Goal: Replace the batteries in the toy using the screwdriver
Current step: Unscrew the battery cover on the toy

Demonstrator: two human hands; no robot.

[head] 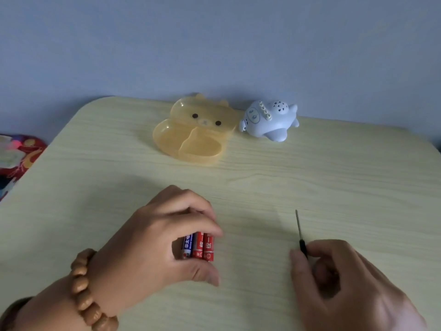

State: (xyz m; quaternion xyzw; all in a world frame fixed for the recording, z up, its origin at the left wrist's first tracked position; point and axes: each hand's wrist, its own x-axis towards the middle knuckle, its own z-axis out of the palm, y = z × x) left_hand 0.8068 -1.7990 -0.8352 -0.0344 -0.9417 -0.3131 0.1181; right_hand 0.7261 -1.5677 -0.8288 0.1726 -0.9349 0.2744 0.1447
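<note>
Right hand (343,280) is sitting nearest the lens, bottom right, fingers curled and pinching the black handle of the screwdriver (300,235). Its thin shaft is pointing away from the camera and lying along the desk (334,175); hand is resting on the desk too.

Left hand (162,240) is arching over three batteries (199,247), fingertips on their far ends and thumb closing in at the near ends, so it's gripping them as a bundle. Batteries are lying side by side, touching: one blue-and-red on the left, two red on the right. Beaded wooden bracelet (87,292) is sitting on that wrist.

Translucent orange bear-face case (191,130) is lying open at the far edge of the desk, lid up with eyes and nose printed on it, and the divided tray in front is looking empty.

Pale blue toy (269,120) is sitting just right of the case, close but whether touching I can't tell, well apart from both hands.

Desk is showing light wood grain with rounded corners. Plain blue-grey wall (214,44) is running behind it. Colourful patterned fabric (16,158) is showing past the left edge.
</note>
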